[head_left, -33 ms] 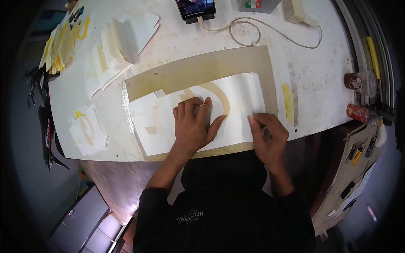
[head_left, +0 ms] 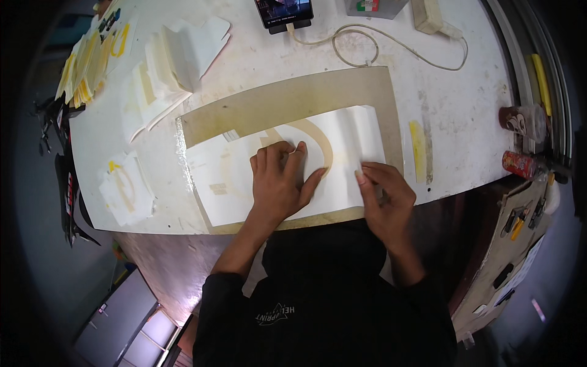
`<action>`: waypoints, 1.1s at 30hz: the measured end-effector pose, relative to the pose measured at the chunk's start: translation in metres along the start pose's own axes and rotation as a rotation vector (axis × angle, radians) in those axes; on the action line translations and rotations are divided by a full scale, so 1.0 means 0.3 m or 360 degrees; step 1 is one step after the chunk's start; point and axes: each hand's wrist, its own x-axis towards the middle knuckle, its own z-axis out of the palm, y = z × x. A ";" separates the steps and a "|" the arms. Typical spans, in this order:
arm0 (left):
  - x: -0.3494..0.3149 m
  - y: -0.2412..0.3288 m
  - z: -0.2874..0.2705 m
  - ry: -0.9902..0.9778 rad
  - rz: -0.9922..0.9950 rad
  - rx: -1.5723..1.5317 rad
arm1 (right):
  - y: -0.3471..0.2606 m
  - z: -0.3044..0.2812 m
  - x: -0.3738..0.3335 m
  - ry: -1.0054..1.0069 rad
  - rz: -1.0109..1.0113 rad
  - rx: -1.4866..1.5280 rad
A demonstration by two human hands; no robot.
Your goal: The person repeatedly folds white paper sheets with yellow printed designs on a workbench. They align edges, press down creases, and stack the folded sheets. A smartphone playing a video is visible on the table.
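Note:
A white sheet (head_left: 241, 199) with a tan curved band (head_left: 322, 136) lies slanted across a grey-tan board (head_left: 238, 113) on the table. My left hand (head_left: 278, 180) rests on it with thumb and fingers spread, just left of the curved band. At the sheet's right part, thumb and forefinger of my right hand (head_left: 385, 199) are pinched together on the paper, beside a soft raised bend that runs toward the far edge. What lies beneath the right palm is hidden.
Folded white sheets (head_left: 168, 67) and yellow-marked papers (head_left: 85, 67) lie far left; a smaller sheet (head_left: 128, 192) lies near left. A phone (head_left: 284, 12) with a cable (head_left: 391, 46) stands at the back. A yellow strip (head_left: 417, 150), plastic cup (head_left: 523, 119) and red can (head_left: 518, 164) are right.
My right hand has shifted slightly left, and the bend in the sheet has moved a little with it. My left hand stays in place.

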 end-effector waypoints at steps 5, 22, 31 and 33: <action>-0.002 -0.048 -0.010 0.0039 -0.0034 -0.0295 | -0.033 0.068 -0.010 -0.0238 -0.0426 -0.0131; 0.025 -0.060 -0.007 0.0139 -0.0114 -0.0469 | 0.055 0.155 0.196 -0.0373 -0.0719 -0.0450; 0.029 -0.054 -0.001 0.0187 -0.0132 -0.0433 | 0.046 0.160 0.177 -0.0457 -0.0770 -0.0830; 0.031 -0.053 -0.005 0.0176 -0.0137 -0.0428 | 0.040 0.158 0.179 -0.0460 -0.0763 -0.0889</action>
